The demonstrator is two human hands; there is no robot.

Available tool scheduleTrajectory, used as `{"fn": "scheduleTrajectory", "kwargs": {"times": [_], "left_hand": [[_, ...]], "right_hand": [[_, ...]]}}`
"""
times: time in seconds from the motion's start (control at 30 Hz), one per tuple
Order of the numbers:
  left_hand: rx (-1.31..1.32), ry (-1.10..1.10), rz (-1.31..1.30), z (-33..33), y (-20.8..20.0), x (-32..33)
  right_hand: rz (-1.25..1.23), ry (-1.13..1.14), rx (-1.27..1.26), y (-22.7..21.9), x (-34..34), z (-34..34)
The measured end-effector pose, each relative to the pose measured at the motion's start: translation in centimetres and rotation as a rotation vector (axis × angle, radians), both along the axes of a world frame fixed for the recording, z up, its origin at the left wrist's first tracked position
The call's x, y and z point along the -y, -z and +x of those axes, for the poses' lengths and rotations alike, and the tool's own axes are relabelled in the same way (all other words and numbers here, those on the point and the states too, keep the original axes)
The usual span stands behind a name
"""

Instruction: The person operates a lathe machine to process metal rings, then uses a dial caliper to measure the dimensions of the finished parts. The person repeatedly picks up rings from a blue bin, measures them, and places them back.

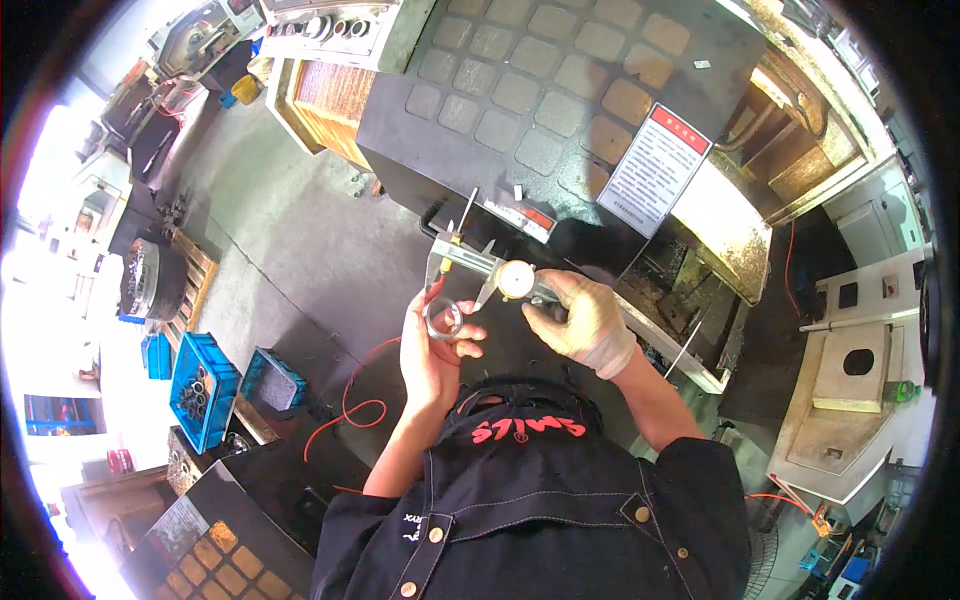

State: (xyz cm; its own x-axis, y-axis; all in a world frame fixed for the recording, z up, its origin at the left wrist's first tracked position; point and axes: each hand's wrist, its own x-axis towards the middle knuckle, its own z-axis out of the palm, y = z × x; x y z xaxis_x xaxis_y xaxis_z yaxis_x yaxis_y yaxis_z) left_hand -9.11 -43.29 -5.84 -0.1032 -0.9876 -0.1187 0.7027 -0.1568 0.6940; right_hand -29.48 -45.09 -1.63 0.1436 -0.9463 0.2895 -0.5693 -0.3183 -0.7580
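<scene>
1. Left hand (432, 350) pinches metal ring (443, 318), centre scene.
2. Right hand (585, 322), gloved, closed round dial caliper (490, 272), just right of ring.
3. Caliper jaws near the ring, apparently not yet closed on it; measuring looks unfinished.
4. Blue crate (203, 392) of parts, near left.

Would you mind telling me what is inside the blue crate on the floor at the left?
The blue crate holds dark, round, ring-like metal parts, heaped together. How many there are and what lies beneath the top ones cannot be seen.
</scene>
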Motion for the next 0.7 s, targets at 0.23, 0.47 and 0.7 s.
{"fn": "scheduleTrajectory", "kwargs": {"times": [0.23, 0.47, 0.7], "left_hand": [[-0.057, -0.086, -0.123, -0.4, -0.6, -0.2], [-0.066, -0.011, -0.260, 0.4, -0.9, -0.8], [-0.031, -0.055, -0.271, 0.1, -1.1, -1.0]], "right_hand": [[-0.112, -0.037, -0.001, -0.5, 0.0, 0.1], [0.101, -0.053, 0.032, -2.4, -1.1, 0.5], [0.164, -0.074, 0.095, -2.2, -2.1, 0.6]]}}
